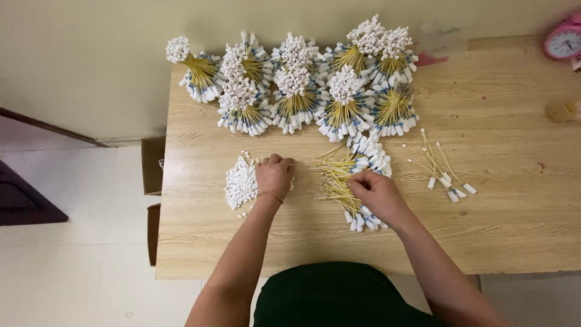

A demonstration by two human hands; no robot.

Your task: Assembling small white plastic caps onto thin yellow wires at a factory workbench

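**Picking caps and sticks at the table**

While both hands work low on the wooden table [496,230], the step in hand looks like pick-up — one small white piece from the cap pile [241,181] and one yellow stick from the loose sticks [339,178]. Left hand [274,175] rests knuckles-up at the right edge of the cap pile, fingers curled down onto the table; whether it actually pinches a cap I cannot tell. Right hand [375,191] sits on the loose sticks, fingertips pinched on the yellow stems near their middle — grasping one or a few, count unclear. The sticks fan out between the hands, white-and-blue ends to the right and below.

Finished bundles [296,85] stand in a cluster along the far edge, well apart from the hands. A few stray sticks [442,172] lie to the right. Pink clock [564,39] at the far right corner.

Next move, by my read: needs a single stick separated cleanly from the tangle, and one cap isolated from the pile — fine fingertip work on both sides.
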